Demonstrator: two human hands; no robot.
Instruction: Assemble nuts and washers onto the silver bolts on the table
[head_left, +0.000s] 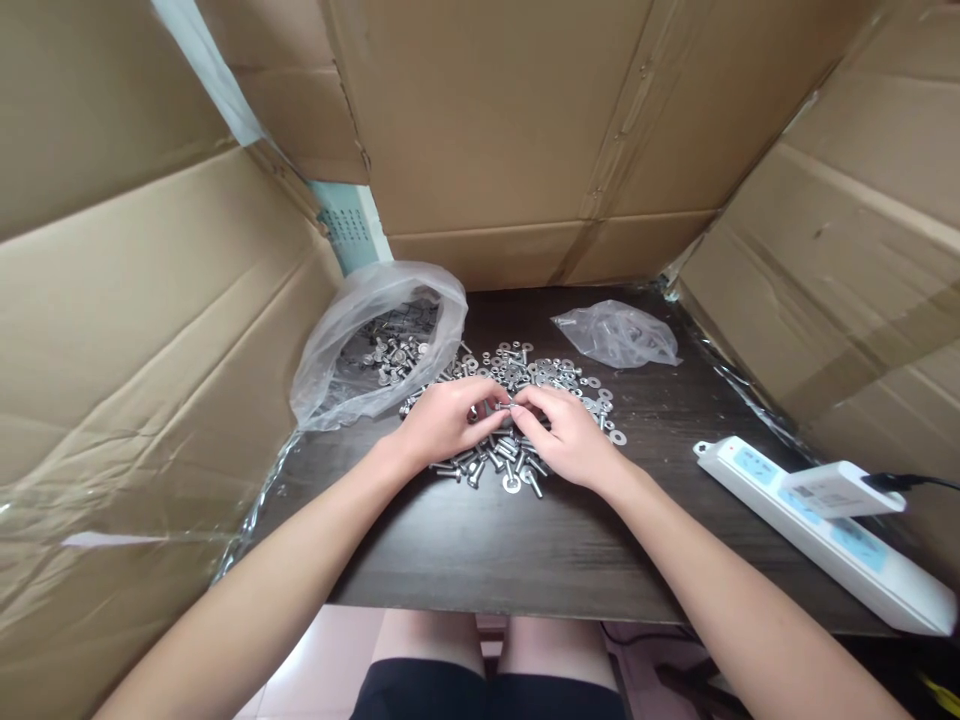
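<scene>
Over a pile of loose fasteners, both my hands meet at a small metal bolt. My left hand pinches one end of it between thumb and fingers. The thumb and fingertips of my right hand close on its other end. A nut or washer may be at the right fingertips, but that spot is too small to tell. Beneath and around the hands lie several loose bolts, with flat washers and nuts mostly on the far and right side.
At left, an open clear plastic bag holds more bolts. A crumpled plastic bag lies at the back right. On the right is a white power strip with a charger and black cable. Cardboard walls enclose the dark table.
</scene>
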